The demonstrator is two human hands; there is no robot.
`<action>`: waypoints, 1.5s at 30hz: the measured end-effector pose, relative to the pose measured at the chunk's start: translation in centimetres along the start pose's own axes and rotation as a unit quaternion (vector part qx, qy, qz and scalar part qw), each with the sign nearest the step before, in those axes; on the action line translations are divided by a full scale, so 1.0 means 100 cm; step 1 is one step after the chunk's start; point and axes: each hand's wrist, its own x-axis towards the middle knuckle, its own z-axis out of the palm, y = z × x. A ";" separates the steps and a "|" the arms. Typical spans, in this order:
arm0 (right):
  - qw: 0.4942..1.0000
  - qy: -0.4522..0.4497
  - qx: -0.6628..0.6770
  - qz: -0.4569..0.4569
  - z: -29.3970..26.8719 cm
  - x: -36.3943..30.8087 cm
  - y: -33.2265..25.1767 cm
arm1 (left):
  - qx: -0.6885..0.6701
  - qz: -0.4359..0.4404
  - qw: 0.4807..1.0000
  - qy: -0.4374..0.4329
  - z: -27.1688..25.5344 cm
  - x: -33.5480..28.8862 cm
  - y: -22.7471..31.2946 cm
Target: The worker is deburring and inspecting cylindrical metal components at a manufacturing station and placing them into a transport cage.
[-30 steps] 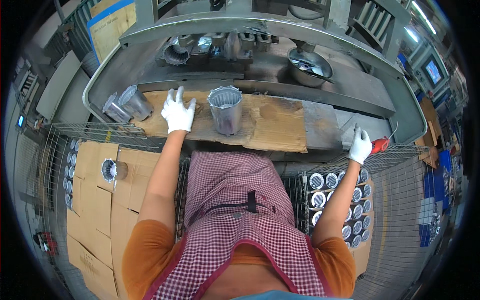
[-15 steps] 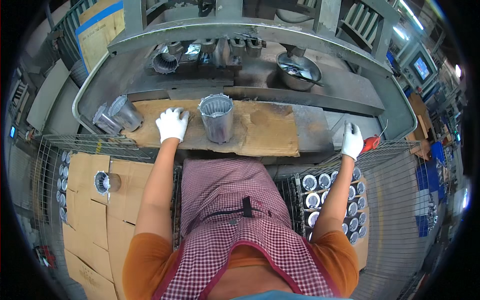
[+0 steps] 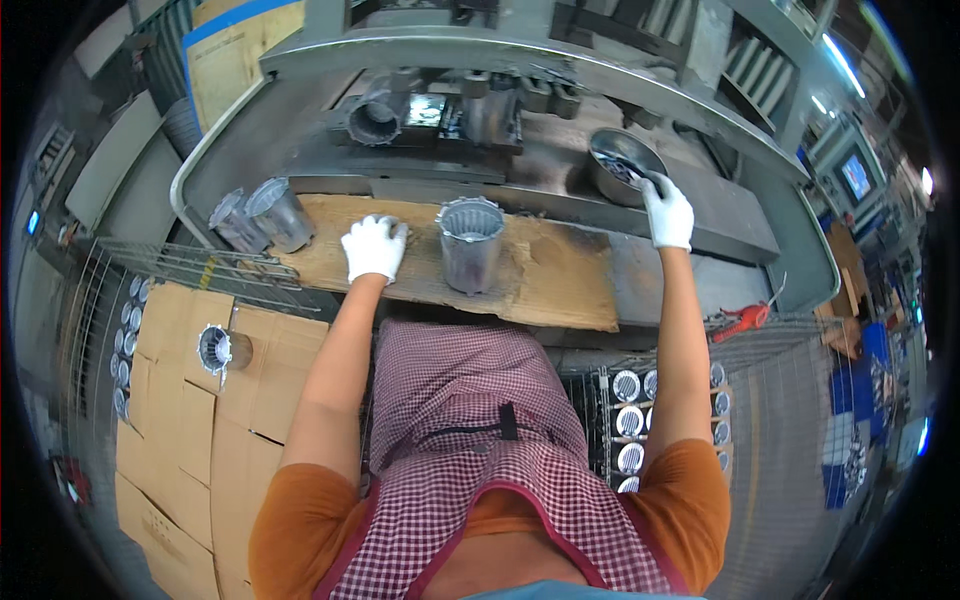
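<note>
My left hand (image 3: 374, 248), in a white glove, lies on the brown cardboard sheet (image 3: 570, 270) with its fingers curled a little and nothing visible in them. Just right of it a grey metal cylinder (image 3: 470, 255) stands upright, its toothed rim and ribbed inside facing up. My right hand (image 3: 666, 212), also white-gloved, reaches to the right rim of a metal bowl (image 3: 612, 190). Its fingertips close on the dark handle (image 3: 648, 178) of a tool that leans in the bowl. The tool's working end is hard to make out.
Two more metal cylinders (image 3: 278, 215) lean at the bench's left. A red-handled tool (image 3: 742, 322) rests at its right edge. Behind stands a machine frame (image 3: 540, 55) with another cylinder (image 3: 374, 118). Wire baskets on both sides hold several cylinders; one cylinder (image 3: 222, 350) lies on the left cardboard.
My right hand has gone from beside the red-handled tool, up and left to the handle at the bowl. My left hand stays on the cardboard. The whole view has shifted slightly.
</note>
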 end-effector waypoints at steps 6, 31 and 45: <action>0.962 0.045 0.249 -0.107 0.004 -0.006 -0.095 | -0.005 -0.005 1.000 -0.004 0.000 -0.001 -0.001; 0.998 0.050 -0.006 0.034 0.009 0.054 -0.018 | -0.071 -0.029 0.997 0.025 -0.005 0.002 -0.004; 0.997 0.000 -0.082 0.002 -0.028 -0.072 0.021 | -0.219 0.156 0.962 -0.049 -0.080 -0.063 0.086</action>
